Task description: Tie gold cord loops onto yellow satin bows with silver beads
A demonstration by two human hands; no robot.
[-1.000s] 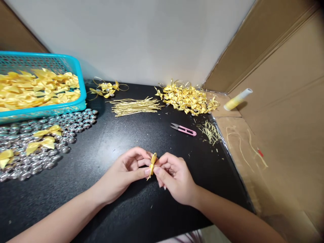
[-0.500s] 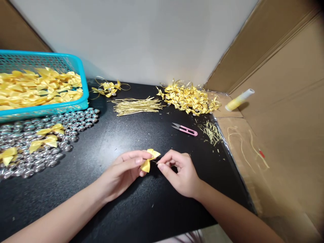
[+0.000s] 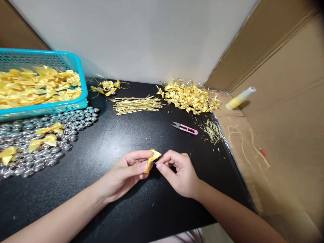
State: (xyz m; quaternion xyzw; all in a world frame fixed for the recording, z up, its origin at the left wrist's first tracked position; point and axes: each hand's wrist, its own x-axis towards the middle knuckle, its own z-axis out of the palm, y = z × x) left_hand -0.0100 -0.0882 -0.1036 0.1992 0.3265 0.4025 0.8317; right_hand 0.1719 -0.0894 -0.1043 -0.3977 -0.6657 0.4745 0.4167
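A yellow ribbon bow (image 3: 154,156) is pinched between the thumb and fingers of my left hand (image 3: 126,172), above the middle front of the black table. My right hand (image 3: 180,173) is closed just to its right, thumb and forefinger pressed together on a thin cord end (image 3: 155,164) that reaches toward the bow. Most of that cord is hidden by the fingers and the ribbon. Beyond my hands lie pink-handled thread snips (image 3: 185,128) and a bundle of gold cords (image 3: 138,105).
At left, a turquoise basket (image 3: 84,98) holds many yellow bows, with silver beads (image 3: 50,156) and a few loose bows (image 3: 43,143) before it. Finished-looking bows with beads (image 3: 189,96) are heaped at back right, near cord scraps (image 3: 212,131). A pale tube (image 3: 240,98) stands on cardboard.
The bow has turned from edge-on between both hands to being held in my left hand alone. My right hand has drawn slightly rightward, pinching the cord end.
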